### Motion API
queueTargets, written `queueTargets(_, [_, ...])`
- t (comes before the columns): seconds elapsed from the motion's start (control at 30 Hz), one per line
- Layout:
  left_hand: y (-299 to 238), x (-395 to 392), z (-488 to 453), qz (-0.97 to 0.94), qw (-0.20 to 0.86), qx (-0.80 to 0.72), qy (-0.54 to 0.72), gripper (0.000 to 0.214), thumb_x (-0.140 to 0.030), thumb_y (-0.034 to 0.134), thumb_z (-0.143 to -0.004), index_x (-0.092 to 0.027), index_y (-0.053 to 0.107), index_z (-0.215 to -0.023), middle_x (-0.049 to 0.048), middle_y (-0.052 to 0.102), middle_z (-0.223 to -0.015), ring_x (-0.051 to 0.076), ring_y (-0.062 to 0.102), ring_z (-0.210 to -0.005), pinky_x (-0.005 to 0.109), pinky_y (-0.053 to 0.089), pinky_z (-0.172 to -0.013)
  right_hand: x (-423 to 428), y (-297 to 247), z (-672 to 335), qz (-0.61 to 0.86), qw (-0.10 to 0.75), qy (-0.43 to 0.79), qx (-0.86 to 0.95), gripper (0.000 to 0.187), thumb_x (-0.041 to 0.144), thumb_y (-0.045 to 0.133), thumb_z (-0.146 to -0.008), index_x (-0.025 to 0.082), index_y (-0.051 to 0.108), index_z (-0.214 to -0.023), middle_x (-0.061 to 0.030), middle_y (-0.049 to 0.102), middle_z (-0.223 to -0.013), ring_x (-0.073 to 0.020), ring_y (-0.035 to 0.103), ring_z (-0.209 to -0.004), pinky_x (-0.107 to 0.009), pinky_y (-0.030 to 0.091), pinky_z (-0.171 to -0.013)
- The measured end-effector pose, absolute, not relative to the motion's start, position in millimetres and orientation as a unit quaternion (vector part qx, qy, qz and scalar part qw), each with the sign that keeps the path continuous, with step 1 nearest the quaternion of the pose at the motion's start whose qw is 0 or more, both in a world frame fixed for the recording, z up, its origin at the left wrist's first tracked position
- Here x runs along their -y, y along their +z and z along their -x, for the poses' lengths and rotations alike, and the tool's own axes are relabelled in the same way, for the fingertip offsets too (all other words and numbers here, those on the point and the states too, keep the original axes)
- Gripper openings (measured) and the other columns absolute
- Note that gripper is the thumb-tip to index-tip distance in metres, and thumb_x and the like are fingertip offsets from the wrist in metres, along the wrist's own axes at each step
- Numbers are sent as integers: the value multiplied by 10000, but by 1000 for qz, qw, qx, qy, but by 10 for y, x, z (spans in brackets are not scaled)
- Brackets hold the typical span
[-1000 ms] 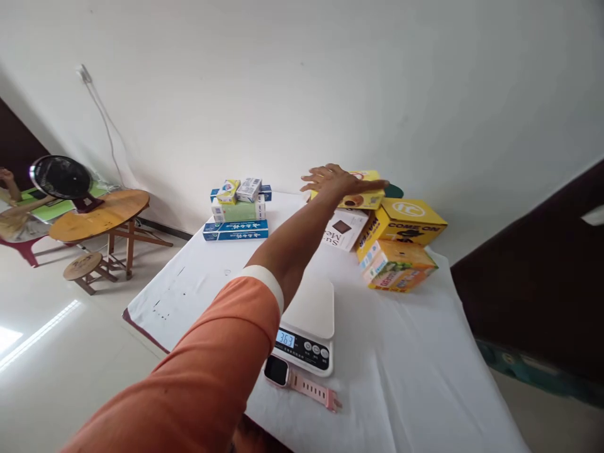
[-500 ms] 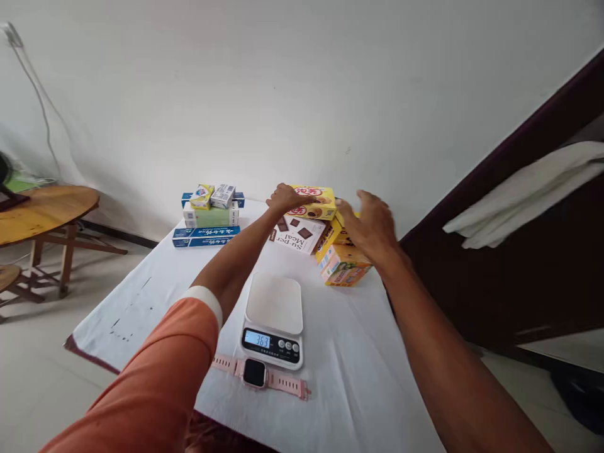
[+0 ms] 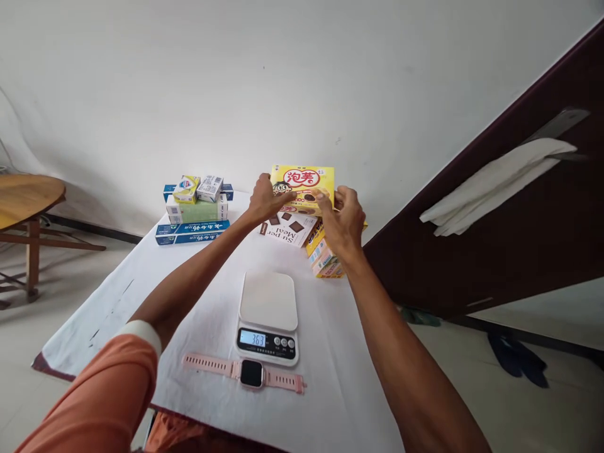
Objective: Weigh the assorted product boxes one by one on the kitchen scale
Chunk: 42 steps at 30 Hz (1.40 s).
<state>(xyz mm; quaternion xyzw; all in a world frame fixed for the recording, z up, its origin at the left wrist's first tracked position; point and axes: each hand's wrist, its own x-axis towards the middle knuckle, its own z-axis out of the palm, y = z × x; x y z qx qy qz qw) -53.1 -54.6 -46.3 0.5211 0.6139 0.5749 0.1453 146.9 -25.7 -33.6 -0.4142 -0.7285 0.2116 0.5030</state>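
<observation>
My left hand [image 3: 270, 196] and my right hand [image 3: 345, 219] grip a yellow snack box [image 3: 302, 179] with red lettering by its two ends, thumbs across its front. The box is tilted with its large printed face toward me, above a white "Su·per Meal" box [image 3: 290, 231]. Partly behind my right hand, a yellow and orange carton [image 3: 325, 259] stands at the right of the pile. Nearer to me lies a white kitchen scale [image 3: 268, 302], its pan bare and its display reading 363. A pink-strapped smartwatch [image 3: 252, 374] lies in front of the scale.
At the table's left back, blue toothpaste boxes [image 3: 191, 233], a pale green box [image 3: 195, 211] and two small boxes [image 3: 187, 189] are stacked. The wall is close behind. A dark door [image 3: 472, 251] with a white cloth [image 3: 495, 182] stands right; a round wooden table [image 3: 28, 198] is left.
My right hand has closed on the right end of the yellow snack box. The box has been tipped up so that its large face now shows. The camera view has shifted slightly.
</observation>
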Motion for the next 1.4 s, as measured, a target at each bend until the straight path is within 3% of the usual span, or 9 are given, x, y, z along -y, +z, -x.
queueTargets(0.23, [-1070,1804,423,-503,151,-539,658,889,-420,917,-729,-265,412,-1445,112,555,-1371,290,633,-1228,470,610,-990,1328,-956,-1854,342,544,386,662,626,593,770,-849,221,616,-1328,-153,746,-1323,-320,702,-1264,-543,566,-1066])
queueTargets(0.4, [-1413,2279,235,-529,160,-546,630,729,-391,886,-767,-298,545,-1405,88,536,-1338,284,629,-1234,480,616,-999,1871,-1382,-2092,379,538,439,612,593,552,789,-846,213,635,-1309,-168,732,-1351,-329,684,-1296,-554,563,-1072])
queueTargets(0.57, [-1484,2453,145,-565,168,-550,592,687,-370,871,-801,-274,537,-1393,110,580,-1349,300,618,-1268,512,599,-1029,2057,-1562,-2230,399,532,446,599,558,518,799,-843,216,643,-1286,-166,727,-1351,-321,689,-1275,-540,583,-1036])
queueTargets(0.7, [-1480,2492,213,-590,154,-565,555,885,-482,915,-763,-252,466,-1491,161,558,-1471,356,573,-1358,572,524,-1124,1987,-1601,-2256,417,549,426,586,551,550,741,-885,229,610,-1312,-150,740,-1295,-305,719,-1195,-516,614,-941])
queueTargets(0.83, [-1468,2500,299,-594,181,-567,541,1095,-586,940,-704,-244,385,-1584,198,492,-1568,377,557,-1391,558,495,-1141,1882,-1660,-2313,467,543,383,583,550,615,670,-905,217,594,-1278,-138,754,-1178,-287,745,-1048,-440,613,-801])
queueTargets(0.93, [-1439,2514,310,-600,184,-586,513,972,-588,905,-743,-238,467,-1538,176,560,-1514,360,586,-1334,523,524,-1067,1872,-1730,-2366,500,505,350,611,572,615,654,-908,212,571,-1307,-129,752,-1157,-272,738,-998,-419,585,-790])
queueTargets(1.1, [-1362,2552,321,-605,181,-624,460,458,-544,821,-825,-229,705,-1136,68,738,-1098,277,656,-1042,458,540,-956,1887,-1804,-2375,517,467,334,635,607,608,655,-890,205,559,-1333,-128,750,-1144,-280,732,-979,-420,566,-796])
queueTargets(1.23, [-1249,2596,571,-576,212,-594,520,451,-535,803,-821,-226,703,-1133,71,743,-1114,248,682,-995,349,567,-761,1869,-1825,-2382,529,444,315,651,589,603,640,-880,206,577,-1311,-126,751,-1129,-282,728,-944,-430,556,-805])
queueTargets(1.4, [-1080,2689,1316,-483,131,-632,591,549,-525,841,-752,-215,681,-1176,85,756,-1142,271,700,-1054,356,586,-775,1878,-1845,-2410,529,424,316,664,566,620,621,-882,210,609,-1272,-121,757,-1105,-291,735,-948,-444,560,-833])
